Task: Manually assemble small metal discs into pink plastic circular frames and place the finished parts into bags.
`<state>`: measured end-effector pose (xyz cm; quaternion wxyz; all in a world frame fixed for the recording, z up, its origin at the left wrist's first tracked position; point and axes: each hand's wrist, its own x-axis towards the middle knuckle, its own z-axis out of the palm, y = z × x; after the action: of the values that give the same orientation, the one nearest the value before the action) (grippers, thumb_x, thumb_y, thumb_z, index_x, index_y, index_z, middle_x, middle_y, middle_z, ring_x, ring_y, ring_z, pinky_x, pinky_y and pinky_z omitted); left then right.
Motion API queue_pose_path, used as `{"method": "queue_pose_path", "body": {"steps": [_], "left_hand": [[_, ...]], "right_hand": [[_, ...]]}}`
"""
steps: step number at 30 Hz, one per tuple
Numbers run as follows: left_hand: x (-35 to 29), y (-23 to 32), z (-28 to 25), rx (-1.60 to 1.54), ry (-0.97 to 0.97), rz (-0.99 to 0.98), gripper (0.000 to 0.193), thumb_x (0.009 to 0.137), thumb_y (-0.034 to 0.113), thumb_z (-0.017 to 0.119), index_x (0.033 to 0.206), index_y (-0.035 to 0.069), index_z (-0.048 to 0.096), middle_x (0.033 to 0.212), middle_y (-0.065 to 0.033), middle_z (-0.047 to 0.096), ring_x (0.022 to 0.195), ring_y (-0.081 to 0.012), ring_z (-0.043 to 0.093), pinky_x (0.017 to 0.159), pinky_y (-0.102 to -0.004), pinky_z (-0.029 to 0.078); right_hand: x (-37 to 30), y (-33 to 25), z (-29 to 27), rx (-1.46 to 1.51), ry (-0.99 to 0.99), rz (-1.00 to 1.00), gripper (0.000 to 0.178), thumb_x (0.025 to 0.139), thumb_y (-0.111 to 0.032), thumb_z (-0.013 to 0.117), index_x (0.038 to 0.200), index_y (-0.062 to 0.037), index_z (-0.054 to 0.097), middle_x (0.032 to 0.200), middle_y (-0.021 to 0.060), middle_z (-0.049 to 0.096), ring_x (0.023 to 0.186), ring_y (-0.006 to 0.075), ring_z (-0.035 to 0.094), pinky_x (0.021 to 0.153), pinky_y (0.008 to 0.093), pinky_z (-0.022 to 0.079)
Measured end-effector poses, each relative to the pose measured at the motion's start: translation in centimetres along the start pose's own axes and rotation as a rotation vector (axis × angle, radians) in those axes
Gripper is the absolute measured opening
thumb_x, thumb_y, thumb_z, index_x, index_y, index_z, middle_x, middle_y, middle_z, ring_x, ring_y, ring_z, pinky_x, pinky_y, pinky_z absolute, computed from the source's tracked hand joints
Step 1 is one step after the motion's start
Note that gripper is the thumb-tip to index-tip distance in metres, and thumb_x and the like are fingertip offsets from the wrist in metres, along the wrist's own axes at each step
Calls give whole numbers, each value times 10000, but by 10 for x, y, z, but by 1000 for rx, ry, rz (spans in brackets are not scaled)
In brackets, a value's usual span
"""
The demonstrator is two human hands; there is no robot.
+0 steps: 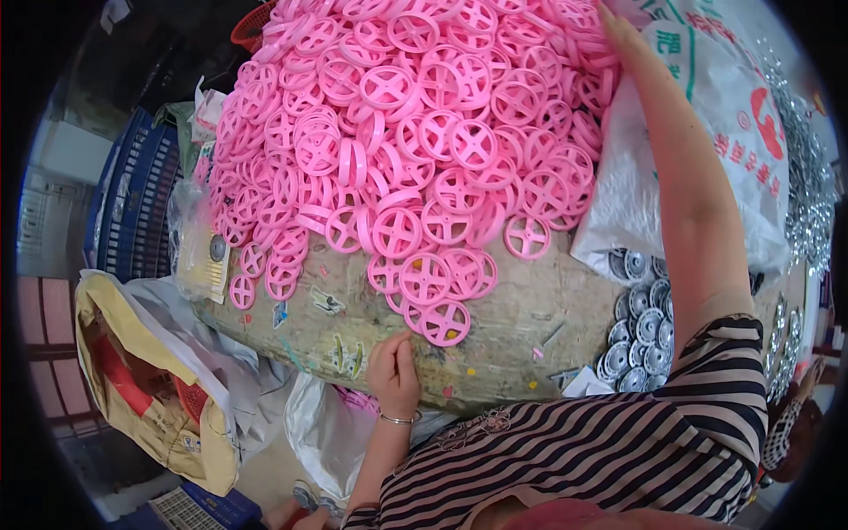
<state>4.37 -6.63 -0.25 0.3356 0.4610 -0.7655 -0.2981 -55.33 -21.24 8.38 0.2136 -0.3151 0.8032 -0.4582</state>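
Observation:
A large heap of pink plastic wheel rings, each with a cross of spokes, spreads over the work table. My left hand, with a bracelet at the wrist, is curled closed at the near edge of the table, just below the nearest rings. Whatever its fingers may hold is hidden. Stretched far forward, my right arm reaches along the heap's right side, and my right hand is at the top edge of the picture beside the rings. Its fingers are too cut off to make out.
A white printed plastic sack lies under my right arm. Silver wheel-shaped discs cluster near my right elbow. An open yellowish sack stands at the left, before stacked blue crates. Small scraps dot the table.

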Motion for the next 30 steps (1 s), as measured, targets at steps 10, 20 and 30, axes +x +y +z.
{"method": "queue_pose_path", "body": {"steps": [10, 20, 30], "left_hand": [[10, 14, 5, -103, -69, -67, 102, 873, 51, 585, 944, 5, 642, 820, -128, 617, 723, -251, 596, 663, -318, 465], [12, 18, 10, -136, -97, 4, 130, 899, 67, 556, 981, 1, 631, 829, -98, 592, 706, -191, 567, 655, -280, 453], [6, 16, 12, -198, -36, 14, 353, 843, 31, 618, 1185, -19, 546, 963, -93, 553, 722, -120, 536, 582, -213, 421]], "right_hand": [[80, 100, -42, -814, 148, -209, 688, 855, -590, 406, 1295, -71, 505, 1325, 222, 491, 1287, 354, 414, 1076, 373, 305], [19, 106, -30, -901, 160, -755, 199, 873, -172, 452, 1021, -124, 577, 974, 213, 653, 822, 362, 660, 688, 433, 539], [-118, 67, 56, -880, -75, -333, 391, 956, -315, 375, 1292, -167, 508, 1335, 131, 498, 1207, 310, 493, 976, 452, 427]]}}
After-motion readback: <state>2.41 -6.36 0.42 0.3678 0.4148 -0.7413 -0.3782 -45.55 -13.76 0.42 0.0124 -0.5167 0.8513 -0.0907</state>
